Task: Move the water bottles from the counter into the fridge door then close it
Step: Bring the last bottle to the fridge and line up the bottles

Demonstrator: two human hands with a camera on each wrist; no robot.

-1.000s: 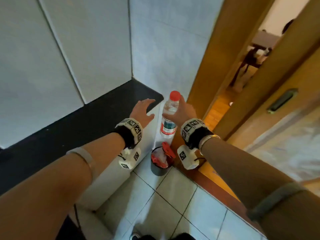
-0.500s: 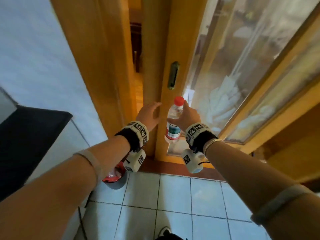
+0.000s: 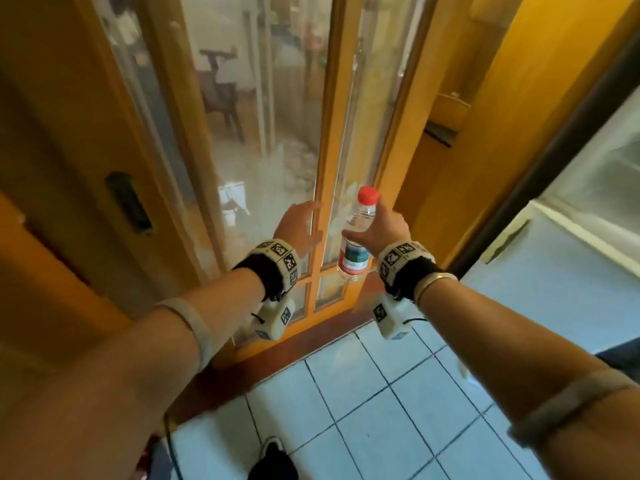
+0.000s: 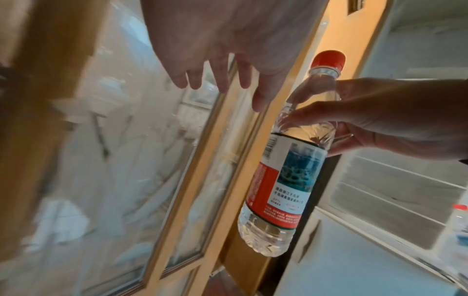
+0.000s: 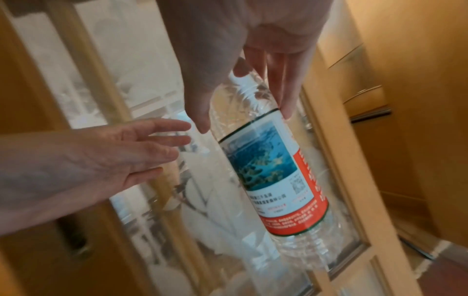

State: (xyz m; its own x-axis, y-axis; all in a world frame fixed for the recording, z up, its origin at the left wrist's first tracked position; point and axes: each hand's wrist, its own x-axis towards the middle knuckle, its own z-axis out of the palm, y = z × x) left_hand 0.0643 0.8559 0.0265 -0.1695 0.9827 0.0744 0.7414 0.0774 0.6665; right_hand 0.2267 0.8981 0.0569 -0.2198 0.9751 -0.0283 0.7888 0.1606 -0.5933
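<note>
I see my right hand gripping the water bottle by its clear shoulder, fingers curled round it above the label. The bottle hangs upright in front of the glazed wooden door. My left hand, fingers spread, holds nothing left of the bottle. Right of the door, the blurred white unit is probably the open fridge.

We see a clear, glossy plastic water bottle with faceted shoulders, a ridged red plastic cap and a smooth printed label. Behind it stands a varnished wooden door with frosted, patterned glass panes. The floor is glossy pale tile with dark grout. To the right, the fridge looks smooth and white.
</note>
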